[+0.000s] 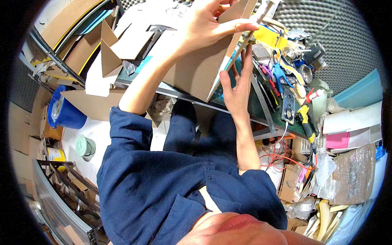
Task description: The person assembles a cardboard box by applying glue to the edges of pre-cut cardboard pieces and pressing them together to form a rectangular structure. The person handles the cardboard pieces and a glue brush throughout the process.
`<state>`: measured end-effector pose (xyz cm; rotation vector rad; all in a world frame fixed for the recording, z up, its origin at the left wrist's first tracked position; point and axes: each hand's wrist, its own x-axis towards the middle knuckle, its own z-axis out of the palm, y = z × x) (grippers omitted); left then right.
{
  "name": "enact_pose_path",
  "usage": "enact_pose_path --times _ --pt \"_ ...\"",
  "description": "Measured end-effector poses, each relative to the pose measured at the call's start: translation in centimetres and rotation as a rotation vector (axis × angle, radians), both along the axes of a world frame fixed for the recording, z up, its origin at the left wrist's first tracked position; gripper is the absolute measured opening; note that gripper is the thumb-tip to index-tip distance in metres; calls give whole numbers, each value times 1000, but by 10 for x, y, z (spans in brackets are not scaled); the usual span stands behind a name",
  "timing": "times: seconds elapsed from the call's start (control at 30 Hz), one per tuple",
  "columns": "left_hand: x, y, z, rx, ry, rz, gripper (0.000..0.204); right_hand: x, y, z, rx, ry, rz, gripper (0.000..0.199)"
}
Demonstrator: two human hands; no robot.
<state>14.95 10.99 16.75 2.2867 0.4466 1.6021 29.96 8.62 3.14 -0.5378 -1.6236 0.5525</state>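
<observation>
Cardboard panel [196,69]: braced upright on counter [261,110] edge; left hand [204,26] closed on top, right hand [239,83] open-flat steadying.

The picture's upper edge is cutting off the top of the brown cardboard panel [196,69] and the tips of the left hand [210,26]. The panel is hiding the right hand's [237,87] palm and the desk under it. The pale stick [255,22] is blurring toward the rim. The tools [286,90] are crowding together, too small to tell apart.
</observation>
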Motion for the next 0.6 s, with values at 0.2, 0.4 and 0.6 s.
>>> enact_pose_path --times 0.2,0.4,0.6 --pt "4 -8 4 -252 -107 -107 55 -3 3 -4 5 -127 -56 74" --pt "1 3 5 -197 -89 -258 47 -2 4 -4 12 -130 -40 71" --pt "8 20 -1 -2 -109 -267 41 18 -9 -43 -191 -53 -86 48"
